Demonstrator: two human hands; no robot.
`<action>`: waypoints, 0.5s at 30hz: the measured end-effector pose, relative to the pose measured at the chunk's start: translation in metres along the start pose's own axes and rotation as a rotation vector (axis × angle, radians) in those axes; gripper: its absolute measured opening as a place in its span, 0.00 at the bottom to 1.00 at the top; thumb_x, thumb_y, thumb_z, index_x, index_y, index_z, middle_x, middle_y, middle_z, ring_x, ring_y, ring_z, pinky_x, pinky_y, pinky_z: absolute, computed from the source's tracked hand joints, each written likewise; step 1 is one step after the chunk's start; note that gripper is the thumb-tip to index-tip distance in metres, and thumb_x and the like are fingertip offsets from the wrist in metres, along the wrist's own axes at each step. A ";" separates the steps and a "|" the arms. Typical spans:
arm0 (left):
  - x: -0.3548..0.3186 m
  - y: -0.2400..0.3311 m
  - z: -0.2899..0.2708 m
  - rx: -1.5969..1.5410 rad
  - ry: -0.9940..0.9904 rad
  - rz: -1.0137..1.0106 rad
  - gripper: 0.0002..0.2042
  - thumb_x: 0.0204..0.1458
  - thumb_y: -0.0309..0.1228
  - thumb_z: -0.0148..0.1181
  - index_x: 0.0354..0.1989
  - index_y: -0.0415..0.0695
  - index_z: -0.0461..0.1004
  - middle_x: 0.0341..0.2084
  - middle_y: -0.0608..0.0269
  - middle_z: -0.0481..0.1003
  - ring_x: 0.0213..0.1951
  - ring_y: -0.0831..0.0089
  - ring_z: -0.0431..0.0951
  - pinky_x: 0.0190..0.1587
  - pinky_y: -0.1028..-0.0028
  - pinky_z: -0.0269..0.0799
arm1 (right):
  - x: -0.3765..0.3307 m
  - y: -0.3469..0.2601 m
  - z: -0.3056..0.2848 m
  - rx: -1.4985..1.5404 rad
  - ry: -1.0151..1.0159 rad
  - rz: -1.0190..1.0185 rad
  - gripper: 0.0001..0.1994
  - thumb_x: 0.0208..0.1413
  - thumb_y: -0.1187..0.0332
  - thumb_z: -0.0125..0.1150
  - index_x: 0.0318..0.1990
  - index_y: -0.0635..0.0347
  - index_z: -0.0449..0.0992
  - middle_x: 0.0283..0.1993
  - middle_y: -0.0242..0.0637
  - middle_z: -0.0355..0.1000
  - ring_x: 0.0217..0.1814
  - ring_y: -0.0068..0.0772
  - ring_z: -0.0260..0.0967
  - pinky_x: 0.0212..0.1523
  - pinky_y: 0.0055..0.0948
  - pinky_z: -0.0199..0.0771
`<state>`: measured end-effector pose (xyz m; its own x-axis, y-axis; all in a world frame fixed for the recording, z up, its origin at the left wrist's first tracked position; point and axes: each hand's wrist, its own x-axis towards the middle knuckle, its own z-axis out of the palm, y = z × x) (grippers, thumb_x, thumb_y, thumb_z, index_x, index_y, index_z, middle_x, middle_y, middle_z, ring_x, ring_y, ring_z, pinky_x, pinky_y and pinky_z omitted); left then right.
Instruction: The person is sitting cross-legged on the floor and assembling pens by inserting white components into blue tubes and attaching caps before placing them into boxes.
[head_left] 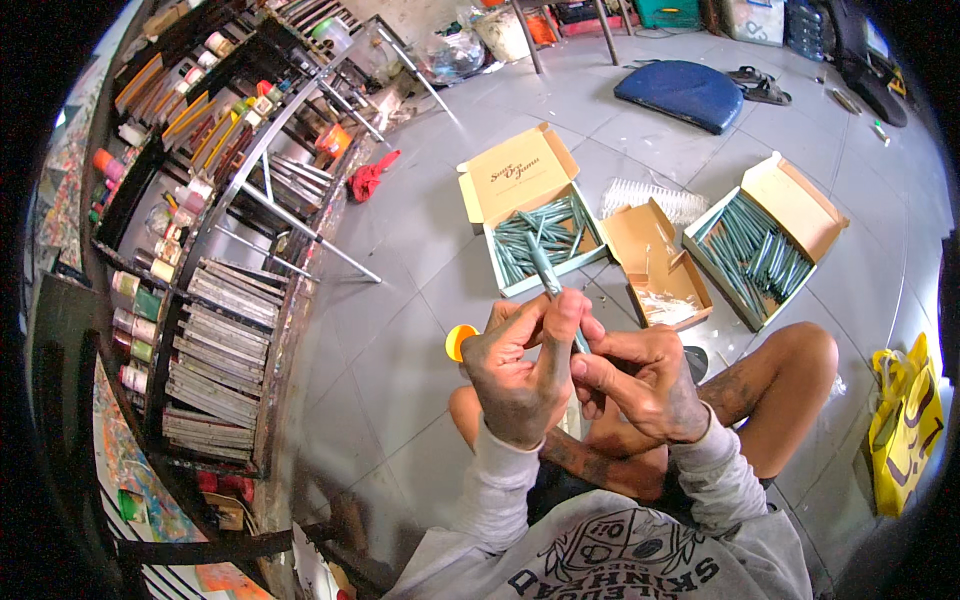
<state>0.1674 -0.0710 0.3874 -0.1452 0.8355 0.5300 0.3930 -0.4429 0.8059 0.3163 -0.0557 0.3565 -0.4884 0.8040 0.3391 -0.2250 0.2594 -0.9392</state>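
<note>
Over my crossed legs I hold a slim teal pen (543, 265) tilted up and away from me. My left hand (515, 375) is closed round its middle, thumb pressed along it. The fingers of my right hand (645, 380) pinch its near end, which they partly hide. Beyond my hands an open cardboard box (512, 174) holds many similar teal pens (515, 240). Another open box (800, 205) of teal pens (760, 250) lies to the right. Between them sits a smaller brown carton (635, 235) with small white pieces (668, 305) inside.
An orange-yellow round container (461, 342) stands left of my legs. Behind the cartons lies a clear ridged plastic piece (655, 200). A blue seat pad (680, 95) and sandal (762, 86) are farther off. Metal-framed shelves (220, 320) line the left; a yellow bag (905, 425) stands right.
</note>
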 end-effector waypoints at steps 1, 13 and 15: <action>-0.001 0.000 0.002 -0.009 0.036 -0.045 0.15 0.63 0.35 0.59 0.32 0.33 0.78 0.24 0.59 0.79 0.30 0.78 0.78 0.30 0.78 0.71 | 0.001 -0.002 0.000 0.000 -0.011 0.015 0.11 0.62 0.69 0.61 0.33 0.71 0.79 0.22 0.37 0.73 0.21 0.22 0.71 0.23 0.25 0.72; -0.007 0.009 -0.007 -0.375 -0.187 -0.269 0.29 0.59 0.25 0.62 0.66 0.33 0.57 0.42 0.46 0.80 0.39 0.67 0.82 0.45 0.69 0.78 | -0.012 0.003 -0.011 -0.132 0.043 0.034 0.12 0.60 0.66 0.64 0.32 0.69 0.81 0.15 0.36 0.69 0.16 0.23 0.68 0.18 0.29 0.66; -0.008 0.001 -0.014 -0.400 -0.280 -0.219 0.29 0.58 0.25 0.63 0.66 0.33 0.58 0.42 0.46 0.80 0.41 0.65 0.82 0.44 0.69 0.79 | -0.016 0.006 -0.011 -0.152 0.035 -0.003 0.12 0.59 0.66 0.64 0.33 0.69 0.81 0.15 0.37 0.70 0.16 0.25 0.69 0.19 0.29 0.66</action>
<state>0.1558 -0.0831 0.3873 0.0845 0.9530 0.2910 -0.0041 -0.2917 0.9565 0.3320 -0.0610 0.3452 -0.4575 0.8205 0.3428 -0.0949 0.3382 -0.9363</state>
